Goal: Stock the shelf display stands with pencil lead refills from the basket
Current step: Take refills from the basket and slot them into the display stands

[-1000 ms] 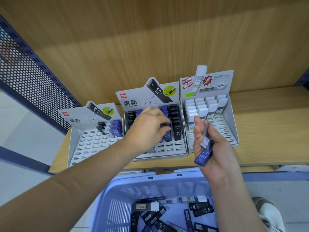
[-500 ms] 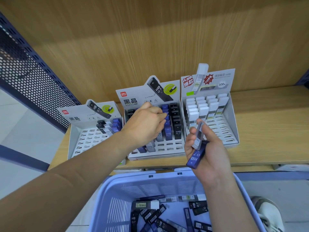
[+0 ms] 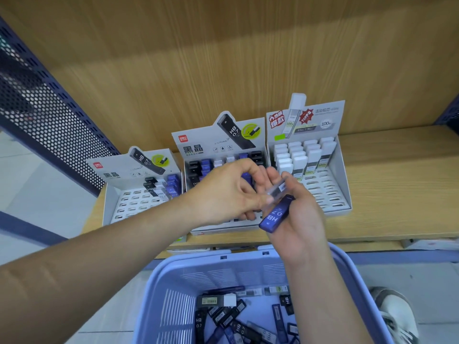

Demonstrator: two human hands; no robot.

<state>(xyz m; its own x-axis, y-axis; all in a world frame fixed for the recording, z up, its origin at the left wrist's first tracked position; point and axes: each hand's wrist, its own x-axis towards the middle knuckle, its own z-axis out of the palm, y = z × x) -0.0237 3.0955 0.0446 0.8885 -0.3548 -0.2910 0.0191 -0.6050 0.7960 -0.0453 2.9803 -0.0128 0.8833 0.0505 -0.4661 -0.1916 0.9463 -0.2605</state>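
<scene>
My right hand [image 3: 301,219] holds two pencil lead refills in front of the shelf: a blue case marked HB 0.7 [image 3: 275,216] and a clear grey case [image 3: 276,189] above it. My left hand [image 3: 223,194] has its thumb and curled fingers on the clear grey case, pinching its lower end. Behind the hands stand three cardboard display stands. The left stand [image 3: 116,194] has few refills, the middle stand [image 3: 198,145] holds black, blue and pale ones, and the right stand [image 3: 340,175] holds white-capped ones. The lilac basket [image 3: 173,281] below holds several loose refills [image 3: 223,316].
The stands sit on a wooden shelf [image 3: 397,189] with a wooden back panel. A dark perforated metal side panel [image 3: 49,115] rises at the left. A white shoe [image 3: 397,316] shows on the floor to the right of the basket.
My left hand has left the middle stand and moved right to meet my right hand. My right hand shifted slightly left with both cases still in it.
</scene>
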